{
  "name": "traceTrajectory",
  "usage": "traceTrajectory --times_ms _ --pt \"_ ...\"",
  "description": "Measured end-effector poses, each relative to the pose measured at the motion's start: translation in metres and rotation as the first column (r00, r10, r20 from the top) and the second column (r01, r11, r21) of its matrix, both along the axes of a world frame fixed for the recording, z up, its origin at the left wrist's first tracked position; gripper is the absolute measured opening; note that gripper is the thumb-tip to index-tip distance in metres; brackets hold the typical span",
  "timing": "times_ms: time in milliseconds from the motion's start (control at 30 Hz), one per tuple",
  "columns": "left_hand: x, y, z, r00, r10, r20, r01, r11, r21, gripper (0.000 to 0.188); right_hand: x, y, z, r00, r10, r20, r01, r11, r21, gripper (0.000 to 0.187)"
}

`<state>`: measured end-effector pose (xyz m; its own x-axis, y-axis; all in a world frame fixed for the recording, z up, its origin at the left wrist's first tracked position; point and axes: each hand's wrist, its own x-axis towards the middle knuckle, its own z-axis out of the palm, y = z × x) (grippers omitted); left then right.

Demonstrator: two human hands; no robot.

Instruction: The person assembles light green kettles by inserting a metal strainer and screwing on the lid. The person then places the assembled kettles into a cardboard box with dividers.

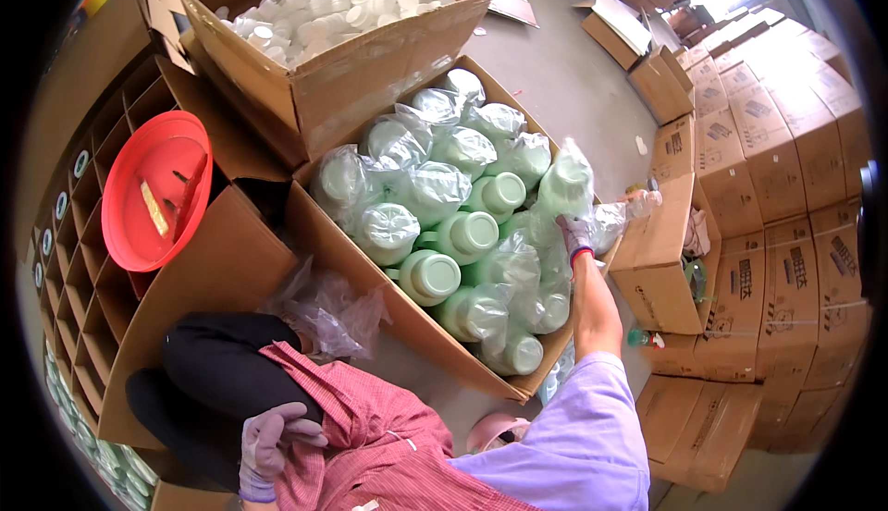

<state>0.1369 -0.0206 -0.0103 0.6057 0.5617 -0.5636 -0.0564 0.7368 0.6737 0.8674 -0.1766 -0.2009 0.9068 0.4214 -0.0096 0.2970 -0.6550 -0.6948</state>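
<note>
The right hand [575, 233], gloved, has its grip closed on a pale green bottle [565, 183] in a clear bag, upright at the right edge of the open carton [370, 275] of like bottles. The left hand [268, 442] rests loosely curled on the red apron [370, 437]. Beyond stands a box of white caps [324, 12].

An open brown carton [407, 326] in the middle holds plastic-wrapped pale green bottles [462, 233]. Behind it, another carton [342, 67] holds white caps [324, 12]. Sealed brown boxes [786, 187] with dark print, seemingly labels, stack at right.
</note>
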Motion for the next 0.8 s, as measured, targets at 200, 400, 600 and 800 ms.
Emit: traceTrajectory --times_ms 200,400,600,800 --pt "0.003 0.0 -0.008 0.997 0.022 0.072 -0.022 1.0 0.0 0.043 0.06 0.017 0.006 0.97 -0.227 -0.086 0.177 0.903 -0.392 0.053" --pt "-0.01 -0.004 -0.009 0.996 0.042 0.075 -0.041 0.999 -0.003 0.042 0.029 0.015 -0.037 0.827 -0.273 -0.492 0.383 0.914 0.138 0.05" --pt "-0.007 0.001 -0.025 0.976 0.017 0.218 -0.007 0.999 -0.049 0.041 0.045 -0.049 -0.007 0.819 -0.518 -0.249 0.455 0.849 -0.268 0.053" --pt "-0.012 0.001 -0.006 0.987 -0.011 0.16 0.011 1.0 -0.003 0.039 -0.191 0.08 0.11 0.742 0.429 0.515 -0.427 0.895 -0.13 0.047"
